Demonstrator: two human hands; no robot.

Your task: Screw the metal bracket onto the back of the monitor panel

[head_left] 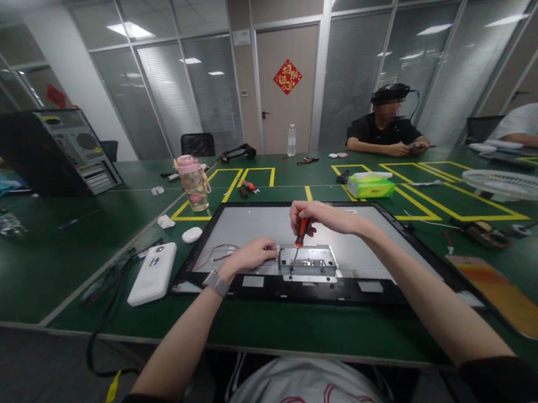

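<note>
A flat display panel [232, 226] with a black frame lies on the table in front of me, its pale grey back facing up. Near its front edge sits a silver metal bracket [328, 258]. My right hand [319, 215] is closed around the red and black handle of a screwdriver [302, 227], and the shaft slants down to the bracket. My left hand [251, 256] has its fingers curled against the bracket's left edge; their undersides are hidden. Thin cables [213, 251] run over the panel left of that hand.
Left of the panel lie a white box-shaped device [152, 274], a white oval case [192, 234] and a pink-lidded bottle [194, 184]. A green tissue pack [370, 185], a racket [516, 183] and an orange phone-shaped slab [513, 299] are on the right. Two people sit across at right.
</note>
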